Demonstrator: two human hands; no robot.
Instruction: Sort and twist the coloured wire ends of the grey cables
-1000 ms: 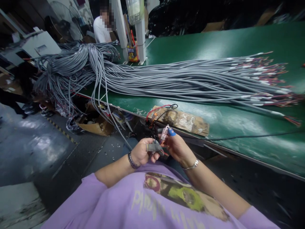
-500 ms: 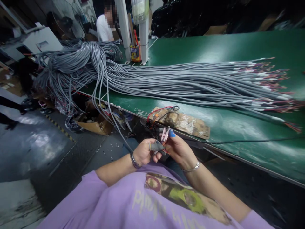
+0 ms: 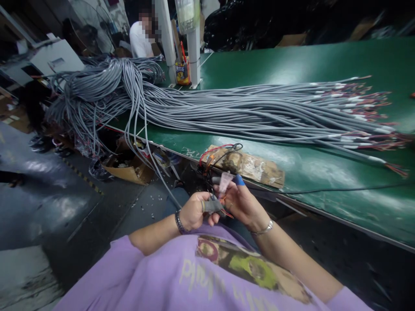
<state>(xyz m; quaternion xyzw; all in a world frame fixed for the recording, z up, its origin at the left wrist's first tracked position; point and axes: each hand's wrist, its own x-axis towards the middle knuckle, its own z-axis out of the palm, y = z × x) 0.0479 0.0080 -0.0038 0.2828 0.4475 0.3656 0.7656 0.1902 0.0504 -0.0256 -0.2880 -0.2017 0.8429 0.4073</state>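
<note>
In front of my purple shirt both hands are close together, just off the near table edge. My left hand (image 3: pixel 196 211), its thumb in a grey wrap, is closed on the end of a grey cable (image 3: pixel 164 180). Thin red and dark wires (image 3: pixel 228 214) stick out past its fingertips. My right hand (image 3: pixel 246 207), with blue tape on the thumb, grips a small pale pink clip (image 3: pixel 225 181) beside those wires. The clip is blurred, and its jaws cannot be made out. My fingers hide where clip and wires come together.
Many grey cables (image 3: pixel 227 108) lie along the green table (image 3: pixel 324 177), stripped ends at right. A taped wooden board (image 3: pixel 254 166) with red and black leads sits at the near edge. A cardboard box (image 3: pixel 129 170) stands below, left. Behind a white post (image 3: pixel 194 56) is a person (image 3: pixel 140 41).
The pink clip has turned in my right fingers and now looks blurred. My right thumb has shifted slightly right, and the wire ends show more past my left fingertips.
</note>
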